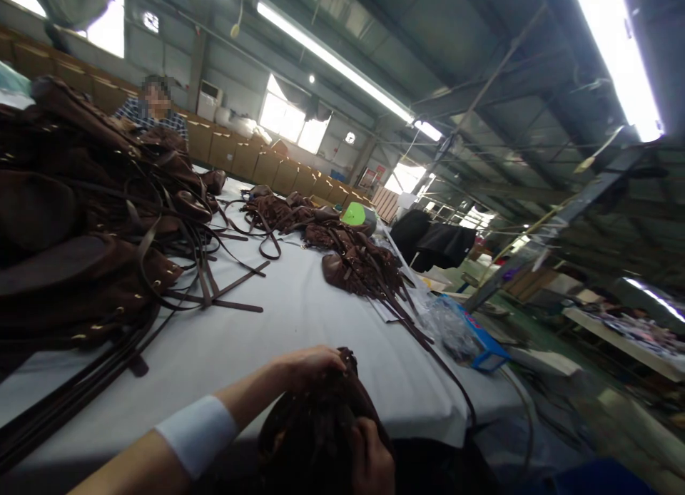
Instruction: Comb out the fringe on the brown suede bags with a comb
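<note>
Right up close, a dark brown bag (326, 416) was at the table's near edge, just in front of the person, and both hands were on it! The left hand (313, 366), a white cuff (199, 434) around its forearm, had its fingers bent over the top, gripping it; the right hand (372, 456) was curled closed lower down, gripping the side, with shadow hiding exactly which part.

Out wide now: the white-covered table (289, 324) stretched away, and on its left rose the big one, a heaped pile of brown bags (90, 267), metal fittings glinting, straps spilling across the cloth. Along the far side ran a row of brown box-like units (267, 168), their contents hidden from view. A lower heap of bags (353, 256) lay farther up the table, long straps reaching down to the right edge. Behind the left pile, there was a person in a checked shirt (179, 128)!

Over on the right, a blue box (489, 356) carried a pinkish mark too blurred to read, clear plastic (449, 327) bunched against it, whether inside or beside, impossible to tell. Beyond the lower heap, a bright green object (354, 214); and on the far wall, reddish notices (369, 177), their writing too small to read.
</note>
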`<move>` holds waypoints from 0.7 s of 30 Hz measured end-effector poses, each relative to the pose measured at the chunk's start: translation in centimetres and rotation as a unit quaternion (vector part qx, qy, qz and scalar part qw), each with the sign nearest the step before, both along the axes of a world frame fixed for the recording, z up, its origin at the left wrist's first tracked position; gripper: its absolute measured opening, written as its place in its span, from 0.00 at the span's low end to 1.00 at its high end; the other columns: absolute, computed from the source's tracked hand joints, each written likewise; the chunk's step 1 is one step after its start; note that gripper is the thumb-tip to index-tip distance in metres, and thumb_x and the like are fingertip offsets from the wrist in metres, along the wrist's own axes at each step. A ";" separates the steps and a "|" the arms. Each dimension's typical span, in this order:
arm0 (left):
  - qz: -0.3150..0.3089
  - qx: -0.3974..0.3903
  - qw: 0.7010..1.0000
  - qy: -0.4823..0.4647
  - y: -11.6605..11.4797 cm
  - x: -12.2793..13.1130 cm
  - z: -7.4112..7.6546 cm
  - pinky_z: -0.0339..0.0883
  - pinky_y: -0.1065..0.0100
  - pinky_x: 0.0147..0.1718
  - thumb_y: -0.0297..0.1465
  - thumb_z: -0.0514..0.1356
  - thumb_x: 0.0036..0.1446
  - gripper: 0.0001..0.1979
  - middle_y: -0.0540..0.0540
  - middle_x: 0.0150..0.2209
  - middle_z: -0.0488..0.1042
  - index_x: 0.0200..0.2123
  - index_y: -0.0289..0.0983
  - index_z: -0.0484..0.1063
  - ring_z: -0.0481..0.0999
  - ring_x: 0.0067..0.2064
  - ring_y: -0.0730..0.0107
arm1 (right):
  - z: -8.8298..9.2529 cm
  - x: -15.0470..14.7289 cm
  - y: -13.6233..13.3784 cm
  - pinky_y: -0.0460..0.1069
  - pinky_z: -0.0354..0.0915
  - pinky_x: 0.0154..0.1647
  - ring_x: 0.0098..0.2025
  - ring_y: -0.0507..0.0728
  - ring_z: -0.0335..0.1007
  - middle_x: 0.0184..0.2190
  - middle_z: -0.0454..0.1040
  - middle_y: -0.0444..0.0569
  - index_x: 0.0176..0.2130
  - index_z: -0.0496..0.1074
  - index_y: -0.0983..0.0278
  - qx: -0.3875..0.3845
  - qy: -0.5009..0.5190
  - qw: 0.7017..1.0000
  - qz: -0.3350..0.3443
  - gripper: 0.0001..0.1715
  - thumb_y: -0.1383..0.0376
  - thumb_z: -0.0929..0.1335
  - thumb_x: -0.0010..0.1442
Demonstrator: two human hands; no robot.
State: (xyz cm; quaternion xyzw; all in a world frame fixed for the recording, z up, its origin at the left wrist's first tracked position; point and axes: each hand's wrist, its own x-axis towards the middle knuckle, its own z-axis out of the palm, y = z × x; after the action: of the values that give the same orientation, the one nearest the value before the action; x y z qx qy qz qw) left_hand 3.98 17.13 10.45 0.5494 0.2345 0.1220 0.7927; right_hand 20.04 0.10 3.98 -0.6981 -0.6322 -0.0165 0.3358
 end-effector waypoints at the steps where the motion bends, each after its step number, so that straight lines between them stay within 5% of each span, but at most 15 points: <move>1: 0.015 -0.007 0.999 -0.036 -0.1 -0.4 0.8 0.57 0.74 0.20 0.32 0.59 0.50 0.06 0.54 0.24 0.69 0.32 0.36 0.71 0.66 0.22 0.77 | 1.2 0.1 -0.3 0.50 0.66 0.32 0.31 0.59 0.75 0.29 0.77 0.51 0.37 0.69 0.60 0.022 0.001 1.000 0.006 0.22 0.51 0.55 0.66; 8: 0.135 -0.029 0.983 -0.117 0.9 -3.5 1.8 0.65 0.70 0.33 0.31 0.58 0.49 0.15 0.48 0.32 0.76 0.42 0.35 0.72 0.74 0.32 0.70 | 8.8 -1.1 0.0 0.46 0.63 0.22 0.21 0.54 0.67 0.21 0.70 0.43 0.38 0.69 0.60 0.006 0.123 0.991 0.046 0.18 0.53 0.57 0.66; 12: 0.118 -0.022 0.984 -0.131 -0.2 -3.8 2.8 0.64 0.70 0.34 0.30 0.61 0.48 0.13 0.45 0.32 0.78 0.39 0.33 0.74 0.74 0.32 0.69 | 11.9 -1.6 1.9 0.48 0.67 0.34 0.33 0.56 0.73 0.34 0.77 0.50 0.50 0.69 0.60 0.070 -0.048 0.988 0.131 0.17 0.61 0.59 0.66; 16: 0.094 -0.033 0.985 -0.141 -1.6 -3.4 4.3 0.64 0.70 0.33 0.31 0.63 0.48 0.13 0.44 0.33 0.78 0.38 0.32 0.75 0.74 0.31 0.70 | 14.6 -2.2 4.1 0.49 0.64 0.34 0.32 0.55 0.70 0.31 0.75 0.49 0.53 0.67 0.63 0.101 -0.220 0.954 0.178 0.18 0.68 0.60 0.66; 21: 0.129 -0.031 0.980 -0.148 -0.8 -3.6 4.9 0.62 0.72 0.29 0.32 0.63 0.47 0.12 0.45 0.29 0.77 0.35 0.31 0.75 0.73 0.27 0.71 | 15.1 -2.9 4.1 0.50 0.61 0.33 0.31 0.56 0.67 0.30 0.73 0.49 0.50 0.67 0.68 0.057 -0.390 0.904 0.169 0.18 0.76 0.62 0.60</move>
State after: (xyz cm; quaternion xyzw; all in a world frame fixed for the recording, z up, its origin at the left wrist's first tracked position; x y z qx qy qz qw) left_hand 0.41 16.33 15.32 0.4650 0.1872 0.2962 0.8131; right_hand 17.12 4.25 19.04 -0.4985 -0.8191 -0.2659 0.0996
